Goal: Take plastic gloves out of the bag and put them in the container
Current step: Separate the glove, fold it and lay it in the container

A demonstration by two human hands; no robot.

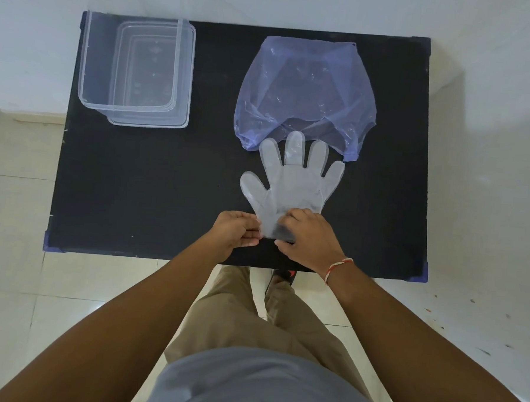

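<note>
Because the thin clear plastic glove (292,183) clings and slides, we pinch its cuff between our left hand (236,231) and right hand (309,237), both closed on the film, probably to keep it flat. Its fingertips overlap the mouth of the crumpled translucent purple plastic bag (306,89). Far left stands the clear rectangular plastic container (86,68), on a matte black tabletop (142,179) over pale floor tiles.

Both bare arms reach forward, left hand (236,231) and right hand (309,238) close together, fingers pinched, palms down.
</note>
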